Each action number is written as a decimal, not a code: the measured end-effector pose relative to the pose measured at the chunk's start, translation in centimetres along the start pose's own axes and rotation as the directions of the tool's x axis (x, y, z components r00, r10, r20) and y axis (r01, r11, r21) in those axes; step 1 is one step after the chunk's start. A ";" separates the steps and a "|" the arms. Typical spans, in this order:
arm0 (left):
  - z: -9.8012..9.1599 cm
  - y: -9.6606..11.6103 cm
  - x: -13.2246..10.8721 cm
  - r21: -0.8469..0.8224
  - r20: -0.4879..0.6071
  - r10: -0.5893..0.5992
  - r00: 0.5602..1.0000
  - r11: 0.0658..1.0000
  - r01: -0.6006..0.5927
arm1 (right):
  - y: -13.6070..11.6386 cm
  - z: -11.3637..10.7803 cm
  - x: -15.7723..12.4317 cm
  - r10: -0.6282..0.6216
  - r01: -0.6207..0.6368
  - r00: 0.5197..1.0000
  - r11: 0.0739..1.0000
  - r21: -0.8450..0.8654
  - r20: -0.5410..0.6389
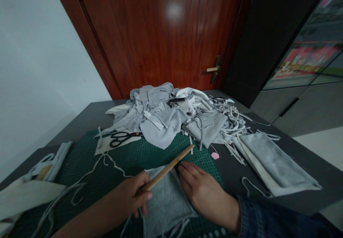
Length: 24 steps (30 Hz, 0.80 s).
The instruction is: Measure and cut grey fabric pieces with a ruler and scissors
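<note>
My left hand point(136, 195) is closed around a flat wooden stick point(171, 166), which slants up to the right above a grey cloth piece point(163, 206). The cloth lies on a green cutting mat point(150, 152), with loose strips at its near end. A thin pale cord runs by my left fingers. Against the cloth's right edge rests my right hand point(200, 191), palm down, its fingers stretched forward side by side; its thumb is hidden. Farther back on the mat, black-handled scissors point(123, 138) lie on a cream fabric scrap point(104, 145).
A large heap of grey cloth point(160, 113) fills the table's back, with tangled strips point(233, 118) to its right. Folded grey fabric point(276, 159) lies at right, near a small pink piece point(215, 155). Cream pieces point(29, 197) lie at left. A wooden door point(160, 34) stands behind.
</note>
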<state>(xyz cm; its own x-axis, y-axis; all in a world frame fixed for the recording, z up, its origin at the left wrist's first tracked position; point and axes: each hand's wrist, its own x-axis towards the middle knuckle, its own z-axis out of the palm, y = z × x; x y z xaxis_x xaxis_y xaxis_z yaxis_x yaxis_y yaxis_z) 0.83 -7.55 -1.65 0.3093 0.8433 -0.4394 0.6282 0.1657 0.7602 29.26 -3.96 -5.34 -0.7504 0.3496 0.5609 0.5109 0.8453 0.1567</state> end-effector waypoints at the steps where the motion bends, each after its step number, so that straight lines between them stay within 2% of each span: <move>1: 0.0 -0.1 0.2 -0.032 0.006 0.005 1.000 0.999 -0.005 | -0.5 -0.3 0.3 -0.039 0.039 0.999 0.999 0.035 0.000; 4: -0.5 -0.1 0.7 -0.111 0.008 -0.004 1.000 0.994 0.005 | -1.6 -1.0 1.0 -0.170 0.164 0.985 0.977 0.139 0.027; 6: -0.8 -0.1 0.8 -0.149 0.021 -0.021 1.000 0.989 0.024 | -1.8 -0.8 1.1 -0.195 0.183 0.979 0.969 0.166 0.064; 8: -0.9 -0.1 0.7 -0.173 0.023 -0.037 0.999 0.984 0.040 | -1.8 -0.1 0.9 -0.122 0.103 0.986 0.982 0.159 0.112; 11: -1.1 0.3 0.3 -0.159 0.002 -0.018 1.000 0.987 0.018 | -1.7 1.2 0.2 0.056 -0.078 0.982 0.990 0.117 0.178; 14: -1.7 1.1 0.0 -0.030 -0.087 0.049 0.995 0.998 -0.052 | -1.7 1.9 -0.3 0.137 -0.159 0.970 0.983 0.095 0.201; 17: -2.2 2.0 -0.2 0.209 -0.186 0.086 0.979 0.977 -0.046 | -1.8 1.8 -0.5 0.181 -0.197 0.966 0.978 0.070 0.186; 20: -2.7 2.3 -0.4 0.374 -0.195 0.098 0.976 0.927 -0.018 | -1.9 1.5 -0.5 0.223 -0.230 0.962 0.973 0.031 0.158; 24: -3.4 1.2 -0.4 0.478 -0.175 0.147 0.974 0.877 -0.047 | -1.9 1.1 -0.5 0.269 -0.270 0.950 0.963 -0.016 0.156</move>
<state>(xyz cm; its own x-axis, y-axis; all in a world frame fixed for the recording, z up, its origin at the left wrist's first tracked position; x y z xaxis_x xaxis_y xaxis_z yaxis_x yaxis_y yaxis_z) -0.96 -5.94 1.00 0.2690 0.9347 -0.2321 0.8776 -0.1386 0.4590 28.18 -5.33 -6.76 -0.6410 0.6228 0.4486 0.7013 0.7127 0.0127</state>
